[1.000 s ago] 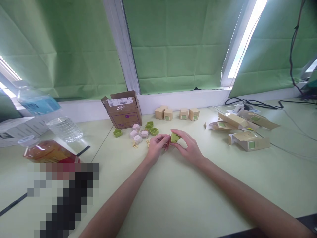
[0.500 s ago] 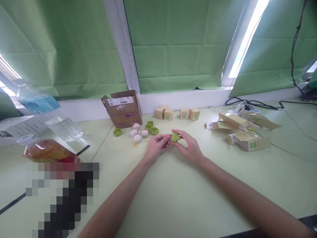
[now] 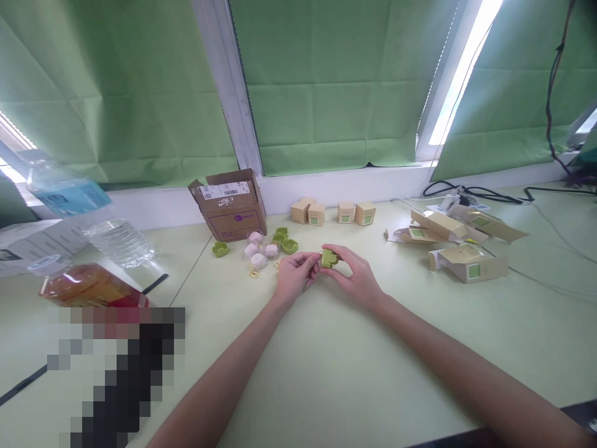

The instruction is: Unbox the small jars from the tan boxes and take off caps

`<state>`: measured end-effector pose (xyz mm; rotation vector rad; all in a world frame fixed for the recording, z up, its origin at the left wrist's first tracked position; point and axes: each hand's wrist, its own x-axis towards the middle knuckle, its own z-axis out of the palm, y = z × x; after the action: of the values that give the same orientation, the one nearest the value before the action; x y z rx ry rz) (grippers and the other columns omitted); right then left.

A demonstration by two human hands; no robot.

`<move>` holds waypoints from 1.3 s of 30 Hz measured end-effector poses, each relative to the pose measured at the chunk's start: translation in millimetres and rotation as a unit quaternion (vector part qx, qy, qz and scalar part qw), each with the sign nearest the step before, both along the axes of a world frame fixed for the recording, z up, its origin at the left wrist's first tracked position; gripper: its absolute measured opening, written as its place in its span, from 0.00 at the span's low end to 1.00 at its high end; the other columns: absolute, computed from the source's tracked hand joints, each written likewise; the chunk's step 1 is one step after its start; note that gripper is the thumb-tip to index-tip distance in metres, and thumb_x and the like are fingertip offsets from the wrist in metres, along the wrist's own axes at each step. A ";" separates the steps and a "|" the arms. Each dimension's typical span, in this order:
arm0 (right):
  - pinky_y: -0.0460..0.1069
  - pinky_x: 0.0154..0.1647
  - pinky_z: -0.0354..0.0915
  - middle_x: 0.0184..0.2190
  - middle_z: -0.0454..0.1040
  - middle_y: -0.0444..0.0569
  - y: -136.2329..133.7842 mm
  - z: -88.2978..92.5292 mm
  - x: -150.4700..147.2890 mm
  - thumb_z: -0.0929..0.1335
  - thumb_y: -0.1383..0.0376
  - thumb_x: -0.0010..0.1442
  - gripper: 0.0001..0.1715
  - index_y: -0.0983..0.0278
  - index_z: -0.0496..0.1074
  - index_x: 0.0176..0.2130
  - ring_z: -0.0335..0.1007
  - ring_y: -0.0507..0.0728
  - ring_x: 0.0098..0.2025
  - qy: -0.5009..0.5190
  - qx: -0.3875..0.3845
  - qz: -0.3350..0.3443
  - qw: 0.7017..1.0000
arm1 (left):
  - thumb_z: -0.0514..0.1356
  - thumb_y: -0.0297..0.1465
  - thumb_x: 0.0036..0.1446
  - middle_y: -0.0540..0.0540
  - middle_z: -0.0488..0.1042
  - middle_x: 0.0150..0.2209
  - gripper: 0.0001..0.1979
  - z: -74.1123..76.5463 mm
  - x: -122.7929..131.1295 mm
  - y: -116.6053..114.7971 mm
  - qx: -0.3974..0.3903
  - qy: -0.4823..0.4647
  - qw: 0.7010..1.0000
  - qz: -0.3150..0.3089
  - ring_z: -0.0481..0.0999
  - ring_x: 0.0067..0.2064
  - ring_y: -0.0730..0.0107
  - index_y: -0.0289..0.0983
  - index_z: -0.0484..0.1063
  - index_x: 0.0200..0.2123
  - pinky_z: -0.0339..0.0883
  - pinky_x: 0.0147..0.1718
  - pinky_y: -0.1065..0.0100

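Note:
Both my hands meet at the middle of the pale green table (image 3: 336,373). My right hand (image 3: 357,277) pinches a small green clover-shaped case (image 3: 329,258) between thumb and fingers. My left hand (image 3: 293,275) is curled with its fingertips at the case's left side. Just behind my left hand lie more green cases (image 3: 285,241), clear ones with pink contents (image 3: 259,250) and a small yellow ring (image 3: 254,273). One green case (image 3: 221,249) lies apart to the left.
An open brown carton (image 3: 231,205) stands by the window sill. Several small tan boxes (image 3: 326,213) line the back; larger flat tan cartons (image 3: 461,242) lie at the right. Two bottles (image 3: 88,249) lie at the left. Cables (image 3: 489,196) run along the far right.
The green case has turned slightly between my fingertips. Both hands stay in the same spot.

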<state>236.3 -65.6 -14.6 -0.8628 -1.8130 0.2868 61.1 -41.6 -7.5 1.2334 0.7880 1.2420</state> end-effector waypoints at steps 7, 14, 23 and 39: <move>0.55 0.55 0.73 0.53 0.78 0.51 -0.4 -0.9 0.1 0.70 0.60 0.67 0.24 0.56 0.69 0.61 0.76 0.60 0.52 -0.015 0.012 -0.002 1.000 | 0.71 0.45 0.50 0.51 0.69 0.20 0.19 -0.4 -1.2 0.5 -0.004 0.017 1.000 0.007 0.62 0.18 0.79 0.32 0.79 0.29 0.54 0.14 0.75; 0.55 0.56 0.74 0.54 0.79 0.50 0.1 -4.9 -1.1 0.70 0.60 0.67 0.26 0.55 0.68 0.62 0.77 0.59 0.53 -0.023 0.029 -0.008 0.999 | 0.71 0.46 0.50 0.52 0.68 0.19 0.20 -1.0 -1.7 0.4 -0.013 0.022 1.000 0.009 0.61 0.18 0.80 0.33 0.78 0.26 0.53 0.14 0.75; 0.55 0.52 0.77 0.49 0.81 0.49 -0.4 -8.0 -3.2 0.71 0.58 0.66 0.27 0.56 0.69 0.63 0.81 0.59 0.47 -0.017 0.025 -0.022 0.999 | 0.72 0.47 0.49 0.52 0.67 0.18 0.21 -4.0 -2.3 0.7 -0.015 0.017 1.000 0.013 0.61 0.18 0.80 0.33 0.79 0.27 0.52 0.14 0.75; 0.53 0.49 0.78 0.46 0.83 0.48 1.2 -6.8 -3.4 0.72 0.58 0.64 0.25 0.59 0.73 0.59 0.81 0.58 0.42 0.022 -0.002 -0.008 1.000 | 0.69 0.51 0.52 0.52 0.66 0.18 0.25 -5.9 0.3 -0.8 0.009 0.060 0.998 0.014 0.60 0.16 0.79 0.33 0.75 0.24 0.51 0.14 0.73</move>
<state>232.9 -64.4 -21.4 -0.8666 -1.7655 0.2962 61.3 -42.4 -13.4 1.3257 0.8854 1.2080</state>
